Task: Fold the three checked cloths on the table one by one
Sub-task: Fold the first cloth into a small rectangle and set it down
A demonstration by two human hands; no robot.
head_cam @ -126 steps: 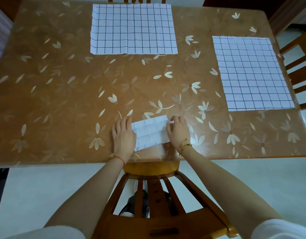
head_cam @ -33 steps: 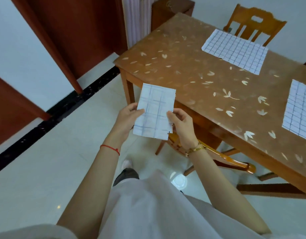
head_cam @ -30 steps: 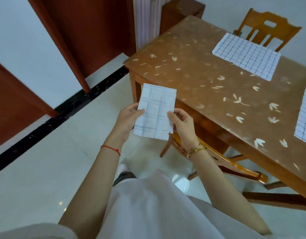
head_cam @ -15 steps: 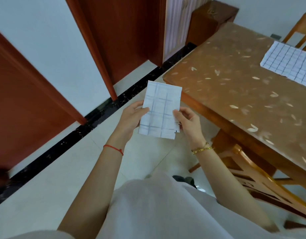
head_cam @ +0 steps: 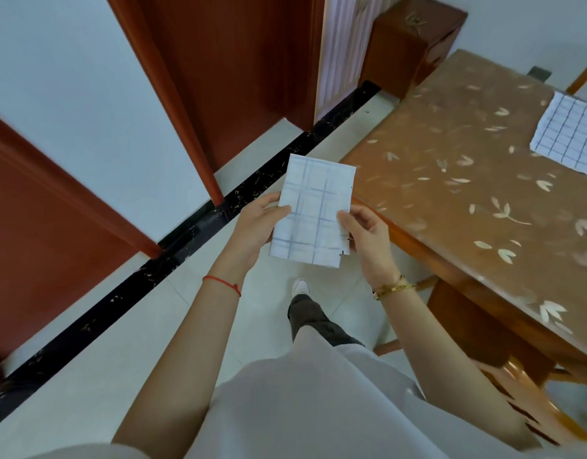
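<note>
Slippage is the main worry here. The small white rectangle of folded cloth (head_cam: 313, 210) with faint blue checks is held upright in the air, off the near corner of the brown leaf-patterned wooden table (head_cam: 467, 200), over pale tiled floor (head_cam: 173, 326) rather than tabletop. The left hand (head_cam: 255, 226) pinches its left edge, thumb on the front and fingers curled behind. The right hand (head_cam: 368, 236) pinches the right edge the same way. Both grips sit at mid-height, so the top half stands free, and at the lower right corner a ragged layer edge peeks out. If either pinch loosens, I judge the layers could slide apart or fall open, and a drop would land it on the floor beside the table. A flat white cloth with dark checks (head_cam: 570, 134) lies unfolded toward the table's far side; the third is out of view.
</note>
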